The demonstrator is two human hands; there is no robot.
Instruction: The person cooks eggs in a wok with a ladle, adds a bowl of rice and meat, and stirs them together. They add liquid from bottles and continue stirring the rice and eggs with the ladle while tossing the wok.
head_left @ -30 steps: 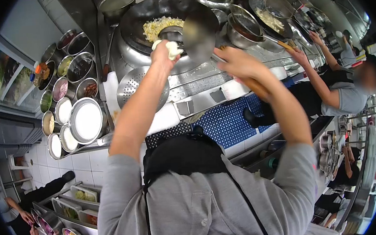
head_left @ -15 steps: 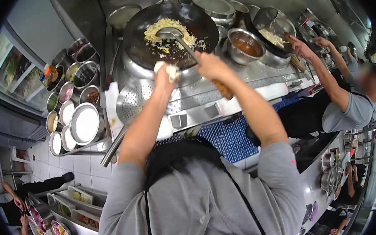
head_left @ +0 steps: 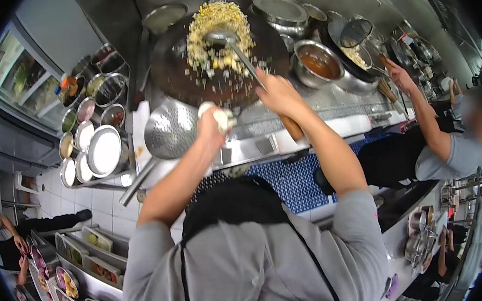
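Observation:
A large dark wok (head_left: 169, 71), blurred by motion, is tipped up in front of me. Fried rice (head_left: 219, 19) is piled along its far side, with loose grains scattered towards the near rim. My left hand (head_left: 210, 133) is closed round a folded pale cloth (head_left: 225, 119) at that near rim; any wok handle inside the cloth is hidden. In my right hand (head_left: 282, 94), fingers wrapped round the shaft, is a long ladle (head_left: 243, 57) with a wooden grip end. Its bowl rests in or just over the rice.
A perforated strainer (head_left: 171, 130) lies left of the wok, its handle towards me. Seasoning containers (head_left: 104, 151) crowd the left. A steel bowl of brown liquid (head_left: 317, 59) stands right, near a co-worker's hand (head_left: 400, 75) holding a wire skimmer (head_left: 356, 33).
The wok has tipped and the rice has swept up its far side, spreading out. My right hand and the ladle have shifted slightly right; my left hand still grips the cloth, a little lower.

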